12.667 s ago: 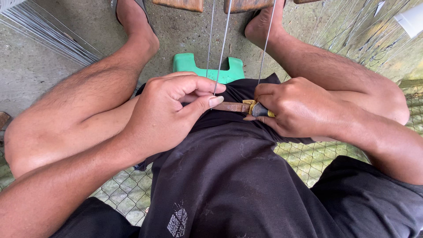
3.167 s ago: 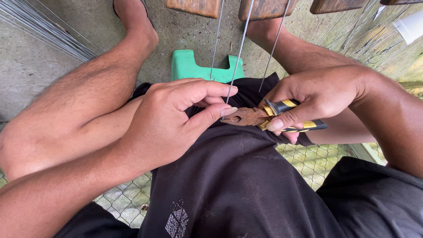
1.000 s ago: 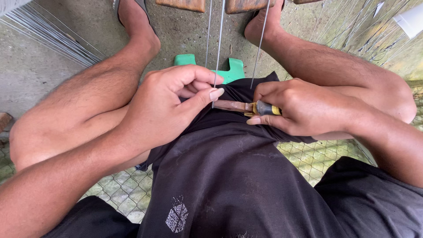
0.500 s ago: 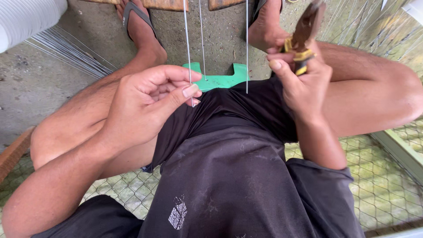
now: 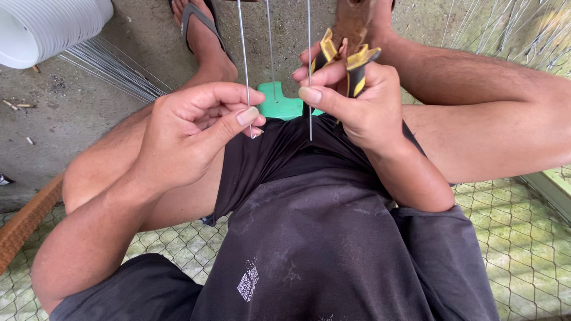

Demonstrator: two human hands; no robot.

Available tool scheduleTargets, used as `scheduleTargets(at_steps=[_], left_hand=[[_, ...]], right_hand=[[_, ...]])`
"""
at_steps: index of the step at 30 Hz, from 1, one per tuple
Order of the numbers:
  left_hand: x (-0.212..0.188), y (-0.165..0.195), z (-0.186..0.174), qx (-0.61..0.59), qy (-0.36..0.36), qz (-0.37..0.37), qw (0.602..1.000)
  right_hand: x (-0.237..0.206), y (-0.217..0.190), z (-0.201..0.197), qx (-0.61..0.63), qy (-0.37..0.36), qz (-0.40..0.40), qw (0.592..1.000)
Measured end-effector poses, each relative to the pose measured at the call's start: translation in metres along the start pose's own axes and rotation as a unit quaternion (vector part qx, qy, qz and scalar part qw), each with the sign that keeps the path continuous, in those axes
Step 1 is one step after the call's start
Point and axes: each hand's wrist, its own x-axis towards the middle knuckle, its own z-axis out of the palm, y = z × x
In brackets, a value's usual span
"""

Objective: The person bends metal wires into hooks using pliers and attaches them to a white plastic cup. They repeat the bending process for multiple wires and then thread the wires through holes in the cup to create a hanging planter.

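Left hand (image 5: 190,128) is pinching 1 wire (image 5: 244,59) near its lower end, over the lap. Right hand (image 5: 357,98) is gripping the pliers (image 5: 351,41) — raised, off the wires. Looks like the middle of it: 3 wires hanging loose, ends not joined yet.

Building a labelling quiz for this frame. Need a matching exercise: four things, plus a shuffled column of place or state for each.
Things:
1. left hand
2. right hand
3. green stool
4. white bucket

Places or states:
A. top left corner, on the concrete
B. pinching a thin wire
C. between the legs, partly behind the shorts
D. gripping yellow-and-black pliers

Pairs: 1-B, 2-D, 3-C, 4-A
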Motion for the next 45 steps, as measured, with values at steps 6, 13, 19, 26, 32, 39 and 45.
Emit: scheduleTargets(at_steps=[6,13,19,26,32,39,45], left_hand=[[-0.014,0.006,-0.004,-0.015,-0.023,0.003,1.0],[-0.02,0.003,-0.006,-0.046,-0.033,-0.021,0.998],[-0.018,-0.003,-0.006,-0.055,-0.028,-0.009,0.998],[-0.017,0.0,-0.003,-0.027,-0.033,-0.002,0.999],[0.001,-0.012,-0.003,-0.161,-0.118,0.076,0.977],[0.023,-0.026,0.022,-0.227,-0.196,0.076,0.951],[0.03,-0.006,0.045,-0.076,-0.164,0.138,0.974]], right_hand=[[-0.016,-0.044,0.01,-0.032,-0.006,-0.012,0.999],[-0.025,-0.086,0.022,-0.066,0.012,-0.04,0.997],[-0.025,-0.093,0.021,-0.082,0.015,-0.02,0.996],[-0.028,-0.085,0.003,-0.065,0.03,-0.038,0.997],[-0.028,-0.063,-0.021,0.022,0.013,-0.015,1.0],[-0.037,-0.029,-0.038,0.155,0.032,-0.023,0.987],[-0.037,-0.014,-0.061,0.157,0.039,-0.026,0.987]])
